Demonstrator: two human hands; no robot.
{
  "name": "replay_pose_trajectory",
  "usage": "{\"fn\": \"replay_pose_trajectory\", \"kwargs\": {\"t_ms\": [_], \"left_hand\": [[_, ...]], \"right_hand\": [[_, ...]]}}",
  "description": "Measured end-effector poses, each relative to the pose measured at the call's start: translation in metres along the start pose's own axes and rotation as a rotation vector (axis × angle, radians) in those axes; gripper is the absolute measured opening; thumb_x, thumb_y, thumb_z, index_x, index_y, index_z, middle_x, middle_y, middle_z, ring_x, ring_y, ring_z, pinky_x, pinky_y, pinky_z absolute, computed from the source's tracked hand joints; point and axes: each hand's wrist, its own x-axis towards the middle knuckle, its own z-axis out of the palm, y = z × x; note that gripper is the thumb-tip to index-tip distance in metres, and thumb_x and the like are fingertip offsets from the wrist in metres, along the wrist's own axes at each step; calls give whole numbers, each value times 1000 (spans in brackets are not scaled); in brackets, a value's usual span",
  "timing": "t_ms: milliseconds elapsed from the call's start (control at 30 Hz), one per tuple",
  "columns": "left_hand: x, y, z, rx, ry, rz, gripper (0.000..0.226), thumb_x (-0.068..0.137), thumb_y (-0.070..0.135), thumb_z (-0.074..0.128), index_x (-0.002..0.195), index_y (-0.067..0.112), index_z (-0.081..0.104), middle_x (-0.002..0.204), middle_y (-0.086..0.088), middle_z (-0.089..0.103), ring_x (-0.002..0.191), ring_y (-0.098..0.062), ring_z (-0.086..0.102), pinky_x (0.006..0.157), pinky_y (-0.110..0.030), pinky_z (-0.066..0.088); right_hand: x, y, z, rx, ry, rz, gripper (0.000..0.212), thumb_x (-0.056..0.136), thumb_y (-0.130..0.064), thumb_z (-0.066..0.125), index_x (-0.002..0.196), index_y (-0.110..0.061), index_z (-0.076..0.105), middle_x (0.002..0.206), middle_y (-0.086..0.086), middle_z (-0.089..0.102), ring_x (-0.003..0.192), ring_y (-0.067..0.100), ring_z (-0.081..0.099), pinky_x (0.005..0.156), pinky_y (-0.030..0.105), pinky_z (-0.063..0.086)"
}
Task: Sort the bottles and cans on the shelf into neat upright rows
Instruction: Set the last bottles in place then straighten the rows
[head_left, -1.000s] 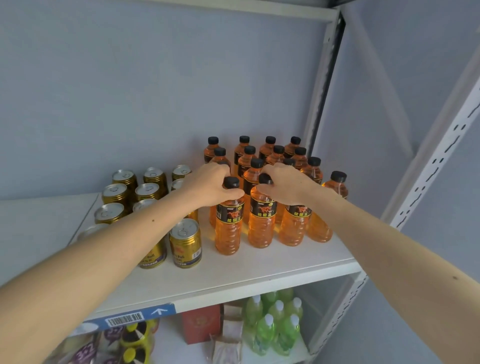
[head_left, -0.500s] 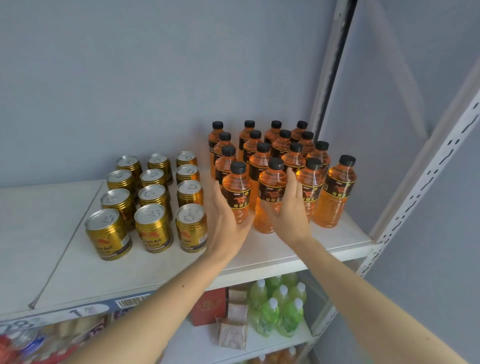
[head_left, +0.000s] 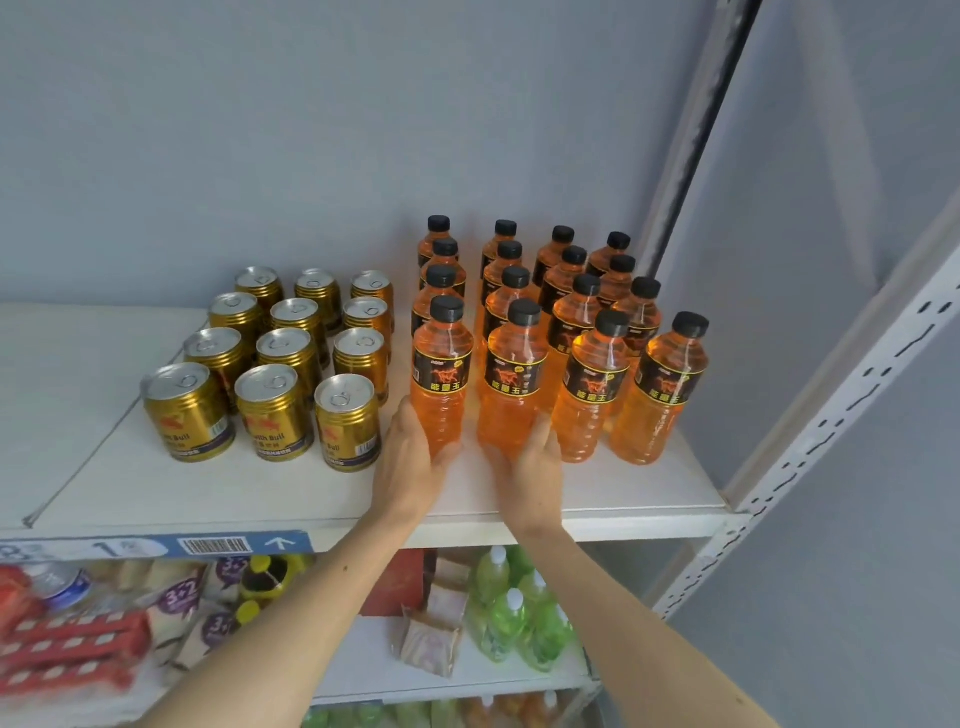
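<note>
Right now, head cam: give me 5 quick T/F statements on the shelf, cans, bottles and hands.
1. The gold cans stand left of the orange bottles. True.
2. One orange bottle lies on its side. False: every visible bottle stands upright.
3. The left hand is at the base of the front-left bottle. True.
4. The right hand grips a bottle cap. False: it is low, at the base of the second front bottle.
5. The gold cans stand in three columns on the shelf. True.
</note>
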Motion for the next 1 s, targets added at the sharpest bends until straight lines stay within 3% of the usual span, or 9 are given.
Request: {"fn": "replay_pose_trajectory", "kwargs": {"t_ms": [67, 200, 367, 1000], "left_hand": [[0, 1, 2, 17, 12, -2, 75, 82, 24, 75, 140, 11, 30, 136, -11, 49, 125, -29, 50, 98, -41, 45], [-1, -1, 4, 51, 10, -7, 75, 82, 28, 75, 139, 12, 29, 133, -11, 52, 120, -30, 55, 91, -39, 48], [4, -10, 2, 189, -39, -20, 65, 82, 39, 72, 128, 11, 35, 122, -10, 59, 108, -27, 62, 78, -30, 48], [-2, -2, -3, 215, -84, -35, 60, 87, 38, 65, 131, 8, 35, 121, -13, 59, 108, -28, 61, 82, -36, 53]], "right_hand": [[-2, 1, 1, -49, 4, -28, 64, 92, -30, 63, 140, -3, 31, 132, 17, 48, 121, 34, 47, 98, 42, 46], [5, -3, 2, -113, -43, 11, 89, 82, -52, 67, 143, -3, 24, 137, 14, 44, 123, 31, 44, 101, 42, 43], [6, -3, 5, -90, -40, 30, 71, 88, -40, 64, 138, -6, 26, 137, 14, 48, 120, 31, 46, 98, 42, 44], [5, -1, 5, -62, -83, 35, 71, 88, -35, 64, 138, -11, 20, 140, 11, 42, 125, 30, 41, 104, 42, 40]]}}
